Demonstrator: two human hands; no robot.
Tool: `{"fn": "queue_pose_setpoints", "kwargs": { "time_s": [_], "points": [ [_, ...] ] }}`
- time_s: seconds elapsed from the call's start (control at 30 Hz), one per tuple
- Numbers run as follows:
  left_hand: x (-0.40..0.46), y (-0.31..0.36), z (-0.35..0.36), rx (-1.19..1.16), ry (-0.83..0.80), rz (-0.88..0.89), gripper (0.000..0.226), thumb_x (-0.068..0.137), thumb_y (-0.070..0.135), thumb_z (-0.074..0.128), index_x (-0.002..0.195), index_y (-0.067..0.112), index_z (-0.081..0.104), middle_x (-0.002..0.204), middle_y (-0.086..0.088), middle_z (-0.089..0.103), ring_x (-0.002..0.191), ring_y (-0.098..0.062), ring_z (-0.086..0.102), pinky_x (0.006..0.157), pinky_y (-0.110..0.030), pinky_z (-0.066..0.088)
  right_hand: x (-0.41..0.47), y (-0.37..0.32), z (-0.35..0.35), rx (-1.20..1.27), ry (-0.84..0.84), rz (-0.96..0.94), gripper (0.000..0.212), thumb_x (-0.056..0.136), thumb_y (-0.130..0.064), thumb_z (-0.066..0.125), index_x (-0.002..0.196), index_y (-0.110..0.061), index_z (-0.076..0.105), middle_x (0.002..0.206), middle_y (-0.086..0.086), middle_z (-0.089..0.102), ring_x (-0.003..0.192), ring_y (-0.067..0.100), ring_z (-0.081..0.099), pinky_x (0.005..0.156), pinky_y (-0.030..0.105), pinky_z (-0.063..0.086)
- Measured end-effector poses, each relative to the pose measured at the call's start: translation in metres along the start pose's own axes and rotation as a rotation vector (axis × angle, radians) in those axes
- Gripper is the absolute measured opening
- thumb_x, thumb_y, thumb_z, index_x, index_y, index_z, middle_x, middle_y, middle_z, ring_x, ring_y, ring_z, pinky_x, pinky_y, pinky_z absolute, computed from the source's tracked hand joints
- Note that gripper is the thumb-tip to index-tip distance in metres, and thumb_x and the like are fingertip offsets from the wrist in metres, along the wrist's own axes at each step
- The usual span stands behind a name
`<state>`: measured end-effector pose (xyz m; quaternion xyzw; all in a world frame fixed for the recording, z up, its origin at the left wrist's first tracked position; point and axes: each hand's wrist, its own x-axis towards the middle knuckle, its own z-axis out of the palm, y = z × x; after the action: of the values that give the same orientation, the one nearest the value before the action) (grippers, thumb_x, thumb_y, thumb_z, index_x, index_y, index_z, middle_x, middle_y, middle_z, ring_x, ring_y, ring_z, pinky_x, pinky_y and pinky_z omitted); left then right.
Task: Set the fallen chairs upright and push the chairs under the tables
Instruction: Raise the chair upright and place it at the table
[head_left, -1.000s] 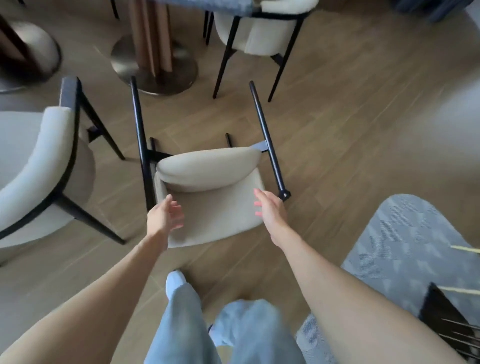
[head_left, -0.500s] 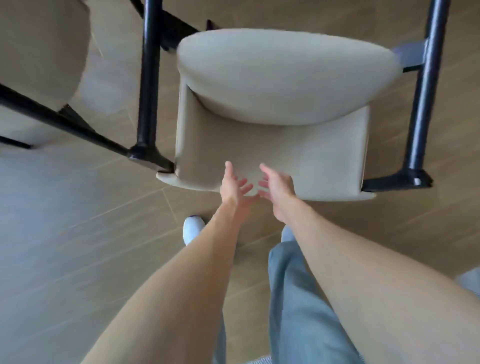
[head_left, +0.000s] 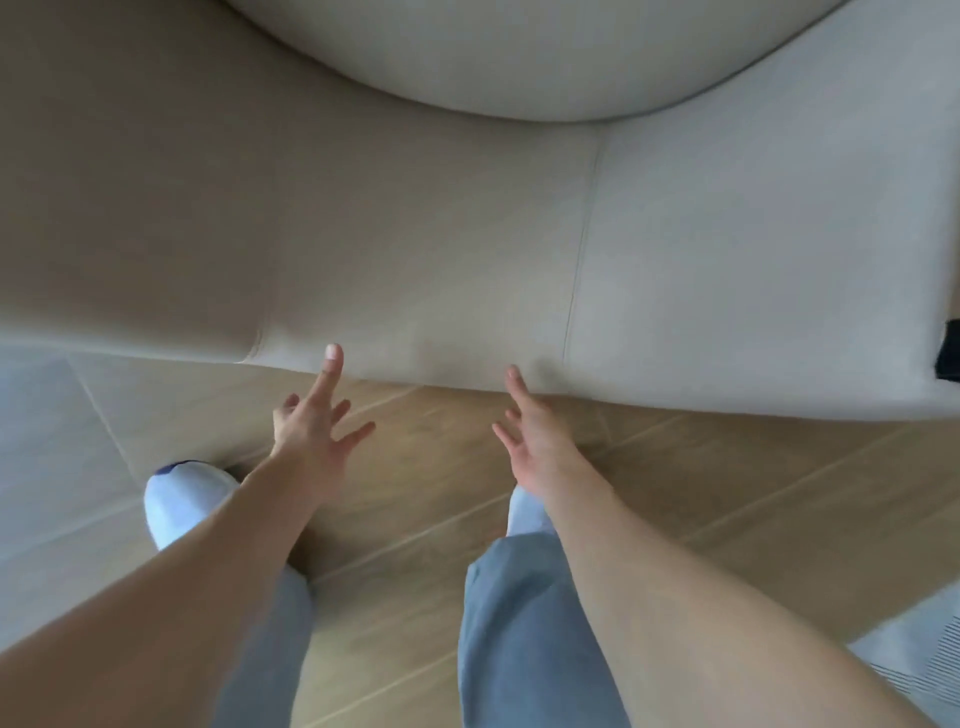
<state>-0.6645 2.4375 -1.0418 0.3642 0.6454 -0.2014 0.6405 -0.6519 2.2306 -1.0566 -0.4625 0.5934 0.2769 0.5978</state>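
The fallen beige chair (head_left: 415, 234) fills the upper half of the head view, lying on its back on the wood floor, its backrest panel facing up and the rounded seat cushion (head_left: 519, 52) at the top. My left hand (head_left: 311, 421) reaches to the near edge of the backrest with fingers spread and straight, its longest fingertip at that edge. My right hand (head_left: 530, 431) is likewise open, fingertips at the same edge further right. Neither hand grips anything. A bit of black frame (head_left: 948, 353) shows at the right edge.
Wood plank floor (head_left: 727, 493) lies under the chair's near edge. My legs in blue trousers and a white shoe (head_left: 182, 499) stand just below the hands. A corner of grey rug (head_left: 914, 660) shows at the lower right.
The view has dropped much closer to the chair, which now fills the frame. Both hands have spread apart along the backrest's near edge, fingers opened wider.
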Motion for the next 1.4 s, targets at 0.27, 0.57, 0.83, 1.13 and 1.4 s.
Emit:
{"fn": "queue_pose_setpoints", "kwargs": {
  "time_s": [0.27, 0.57, 0.83, 1.13, 1.4],
  "points": [
    [0.062, 0.010, 0.007, -0.166, -0.131, 0.154, 0.093, 0.065, 0.044, 0.080, 0.145, 0.018, 0.041, 0.140, 0.000, 0.058, 0.126, -0.018, 0.058, 0.111, -0.047, 0.045, 0.057, 0.009, 0.002, 0.404, -0.182, -0.063, 0.073, 0.051, -0.029, 0.093, 0.119, -0.022, 0.068, 0.119, -0.006, 0.073, 0.124, 0.014, 0.060, 0.109, 0.041, 0.045],
    [0.039, 0.012, -0.009, -0.167, -0.110, 0.167, 0.052, 0.060, 0.036, 0.087, 0.101, 0.012, 0.064, 0.098, 0.002, 0.076, 0.098, -0.012, 0.071, 0.104, -0.043, 0.051, 0.015, -0.001, -0.003, 0.392, -0.093, -0.011, 0.083, 0.045, -0.029, 0.092, 0.124, -0.024, 0.066, 0.123, -0.006, 0.071, 0.115, 0.010, 0.059, 0.094, 0.031, 0.045],
    [-0.134, -0.018, -0.041, -0.101, 0.063, 0.104, 0.081, 0.064, 0.042, 0.091, 0.130, 0.013, 0.055, 0.126, -0.001, 0.066, 0.108, -0.018, 0.067, 0.089, -0.037, 0.057, -0.147, -0.007, -0.072, 0.199, 0.057, 0.053, 0.077, 0.064, -0.037, 0.092, 0.130, -0.021, 0.056, 0.126, -0.004, 0.064, 0.114, 0.014, 0.057, 0.084, 0.027, 0.049],
    [-0.376, -0.019, -0.055, -0.011, 0.271, -0.059, 0.086, 0.066, 0.043, 0.090, 0.132, 0.007, 0.048, 0.118, -0.008, 0.057, 0.101, -0.029, 0.058, 0.084, -0.043, 0.053, -0.364, -0.043, -0.139, 0.002, 0.231, 0.070, 0.087, 0.061, -0.049, 0.090, 0.130, -0.016, 0.049, 0.123, 0.002, 0.062, 0.114, 0.024, 0.056, 0.094, 0.036, 0.046],
    [-0.463, 0.053, -0.017, -0.013, 0.381, 0.020, 0.115, 0.045, 0.058, 0.094, 0.138, 0.011, 0.045, 0.127, -0.010, 0.059, 0.109, -0.035, 0.063, 0.079, -0.045, 0.058, -0.435, -0.127, -0.115, -0.102, 0.252, -0.085, 0.073, 0.059, -0.046, 0.093, 0.110, -0.004, 0.060, 0.117, 0.017, 0.068, 0.101, 0.035, 0.067, 0.094, 0.049, 0.055]
  ]
}}
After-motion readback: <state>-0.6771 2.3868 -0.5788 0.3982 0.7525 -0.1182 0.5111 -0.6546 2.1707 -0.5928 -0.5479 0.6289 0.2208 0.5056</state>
